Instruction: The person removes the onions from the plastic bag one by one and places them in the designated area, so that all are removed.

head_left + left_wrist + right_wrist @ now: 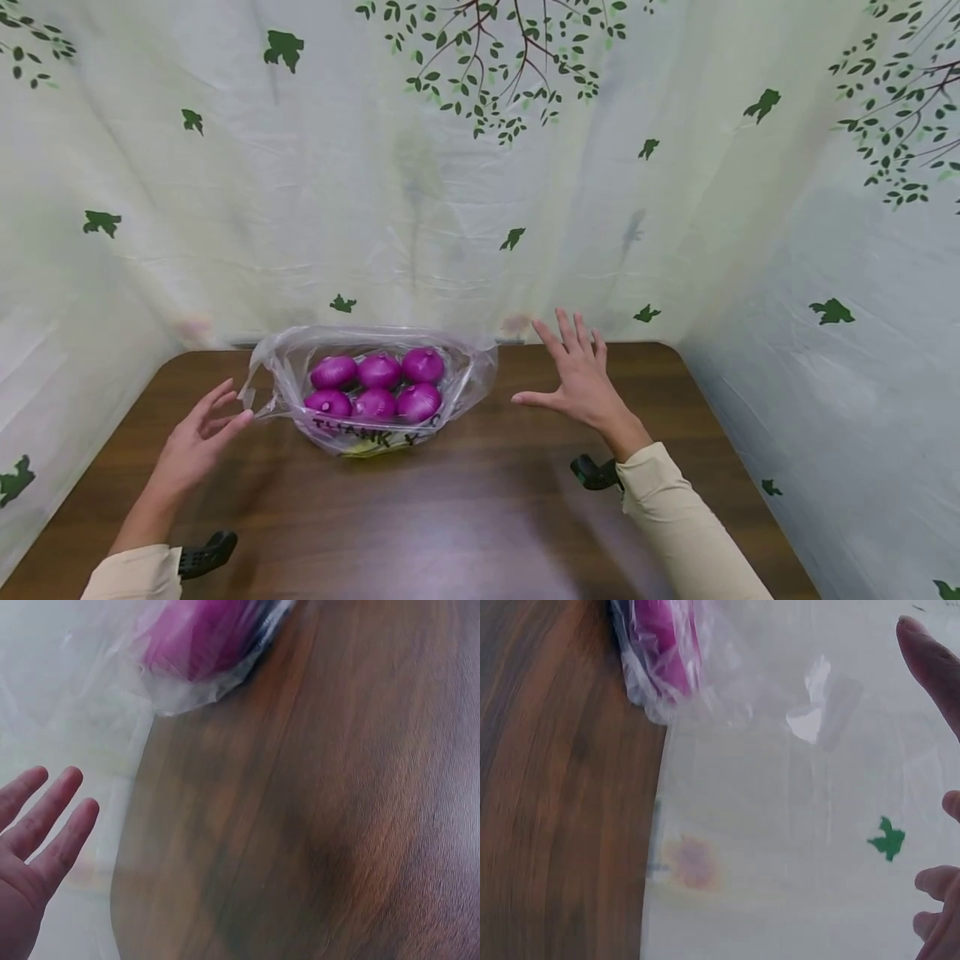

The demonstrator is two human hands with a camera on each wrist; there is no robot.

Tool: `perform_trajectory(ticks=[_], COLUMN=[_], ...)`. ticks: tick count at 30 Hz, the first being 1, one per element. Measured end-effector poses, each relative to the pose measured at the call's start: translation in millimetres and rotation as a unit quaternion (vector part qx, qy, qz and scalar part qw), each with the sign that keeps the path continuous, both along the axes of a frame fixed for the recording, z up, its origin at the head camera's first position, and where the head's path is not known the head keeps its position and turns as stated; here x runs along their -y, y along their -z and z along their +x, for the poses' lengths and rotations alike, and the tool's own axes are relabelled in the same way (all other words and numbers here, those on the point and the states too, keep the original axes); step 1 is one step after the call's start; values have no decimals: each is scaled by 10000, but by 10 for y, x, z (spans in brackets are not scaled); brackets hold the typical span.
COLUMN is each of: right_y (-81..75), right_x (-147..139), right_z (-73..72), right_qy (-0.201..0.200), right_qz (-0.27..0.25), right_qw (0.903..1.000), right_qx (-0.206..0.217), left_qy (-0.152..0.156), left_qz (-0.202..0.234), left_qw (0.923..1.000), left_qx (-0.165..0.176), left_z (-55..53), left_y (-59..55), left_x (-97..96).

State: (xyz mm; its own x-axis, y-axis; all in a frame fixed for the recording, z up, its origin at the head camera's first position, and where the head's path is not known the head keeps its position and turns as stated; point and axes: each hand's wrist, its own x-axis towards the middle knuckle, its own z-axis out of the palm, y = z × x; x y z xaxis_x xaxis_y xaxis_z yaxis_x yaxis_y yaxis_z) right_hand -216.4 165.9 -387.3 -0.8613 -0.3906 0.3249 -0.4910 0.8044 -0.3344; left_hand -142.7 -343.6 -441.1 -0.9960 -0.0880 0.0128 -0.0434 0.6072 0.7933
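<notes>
A clear plastic bag (472,379) with dark printed lettering sits toward the far left of the table. Inside it, several purple-red onions (422,365) lie in two rows. My left hand (191,446) is beside the bag's left end, fingers loosely bent; its thumb tip is close to a bag handle, and I cannot tell whether they touch. In the left wrist view, that hand's fingers (45,817) are spread apart with the bag (169,697) beyond them. Off the bag's right side hovers my right hand (581,387), fingers spread wide, holding nothing.
The brown wooden table (465,525) has rounded far corners. A pale curtain (420,208) with green leaf prints hangs behind it and along both sides. Each wrist carries a dark device, such as the one on the right (592,472).
</notes>
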Motion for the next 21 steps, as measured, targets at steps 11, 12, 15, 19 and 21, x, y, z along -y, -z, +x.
perform_trajectory(ticks=[11,12,15,19,21], right_y=[94,97,105,114,120], right_x=[318,348,434,544,598], right_z=[-111,-119,-137,-154,-157], right_qy=[-232,-258,-337,-466,-528], right_qz=[-554,-595,-708,-884,-1001], right_qw=[9974,9971,9962,9941,9926], right_qx=[-387,-393,-389,-413,-429], left_qy=[86,58,-32,-192,-268], left_qz=[1114,1133,1086,745,640], left_qw=[9933,9931,9938,9970,9976], left_qx=[-306,-298,-235,-71,32], left_z=[-47,-43,-35,-26,-21], left_y=[-4,-5,-18,-39,-47], left_x=[-21,-23,-30,-30,-29])
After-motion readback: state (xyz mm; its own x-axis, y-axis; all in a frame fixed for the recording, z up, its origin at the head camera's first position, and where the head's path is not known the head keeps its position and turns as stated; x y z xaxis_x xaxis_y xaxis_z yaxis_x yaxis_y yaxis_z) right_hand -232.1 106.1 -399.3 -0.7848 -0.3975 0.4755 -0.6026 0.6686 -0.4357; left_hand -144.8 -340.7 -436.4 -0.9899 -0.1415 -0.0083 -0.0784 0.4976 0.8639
